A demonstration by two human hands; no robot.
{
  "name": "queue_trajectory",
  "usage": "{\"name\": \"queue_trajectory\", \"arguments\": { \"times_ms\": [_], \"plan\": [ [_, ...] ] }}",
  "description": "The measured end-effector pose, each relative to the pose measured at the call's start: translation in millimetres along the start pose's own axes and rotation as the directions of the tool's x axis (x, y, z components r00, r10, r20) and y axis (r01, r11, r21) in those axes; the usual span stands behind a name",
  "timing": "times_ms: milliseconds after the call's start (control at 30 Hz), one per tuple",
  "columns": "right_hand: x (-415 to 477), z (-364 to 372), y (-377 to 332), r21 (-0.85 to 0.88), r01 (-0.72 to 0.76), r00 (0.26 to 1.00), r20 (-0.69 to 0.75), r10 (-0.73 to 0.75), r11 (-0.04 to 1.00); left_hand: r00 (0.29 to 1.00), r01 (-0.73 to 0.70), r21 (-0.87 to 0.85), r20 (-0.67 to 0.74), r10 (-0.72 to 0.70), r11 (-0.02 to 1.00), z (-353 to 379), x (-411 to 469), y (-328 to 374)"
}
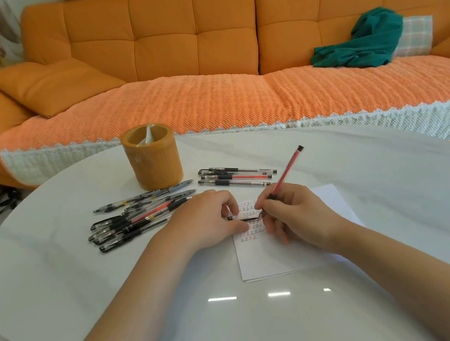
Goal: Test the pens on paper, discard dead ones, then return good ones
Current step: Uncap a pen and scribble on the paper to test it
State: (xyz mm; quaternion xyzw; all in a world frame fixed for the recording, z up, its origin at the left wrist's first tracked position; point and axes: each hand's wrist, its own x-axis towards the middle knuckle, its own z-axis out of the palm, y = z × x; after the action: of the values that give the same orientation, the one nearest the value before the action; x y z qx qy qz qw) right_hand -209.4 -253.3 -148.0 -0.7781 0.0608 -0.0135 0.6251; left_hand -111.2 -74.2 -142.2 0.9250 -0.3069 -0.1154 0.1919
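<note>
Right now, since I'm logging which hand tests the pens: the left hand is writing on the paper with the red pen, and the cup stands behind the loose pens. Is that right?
Wrong hand. In the head view the right hand holds the red pen, tip on the paper; the left hand only rests there. The cup does stand behind the loose pens.

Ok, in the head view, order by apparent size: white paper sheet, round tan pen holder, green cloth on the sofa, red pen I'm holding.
1. White paper sheet.
2. Green cloth and round tan pen holder: look alike, cloth farther away, so unranked.
3. Red pen.
</note>
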Motion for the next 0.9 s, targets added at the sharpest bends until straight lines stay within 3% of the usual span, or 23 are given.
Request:
{"name": "queue_trajectory", "arguments": {
  "times_ms": [433, 900],
  "plan": [
    [-0.8, -1.7, 1.1, -0.184, -0.012, 0.997, 0.074, 0.026, 0.983, 0.999, -0.028, 0.056, -0.024, 0.029, 0.998, 5.0, 0.9, 0.0],
    [-1.3, 3.1, 2.4, -0.264, 0.056, 0.996, 0.083, -0.035, 0.963, 0.998, -0.041, 0.036, -0.041, 0.043, 0.998, 6.3, 1.6, 2.8]
  ]
}}
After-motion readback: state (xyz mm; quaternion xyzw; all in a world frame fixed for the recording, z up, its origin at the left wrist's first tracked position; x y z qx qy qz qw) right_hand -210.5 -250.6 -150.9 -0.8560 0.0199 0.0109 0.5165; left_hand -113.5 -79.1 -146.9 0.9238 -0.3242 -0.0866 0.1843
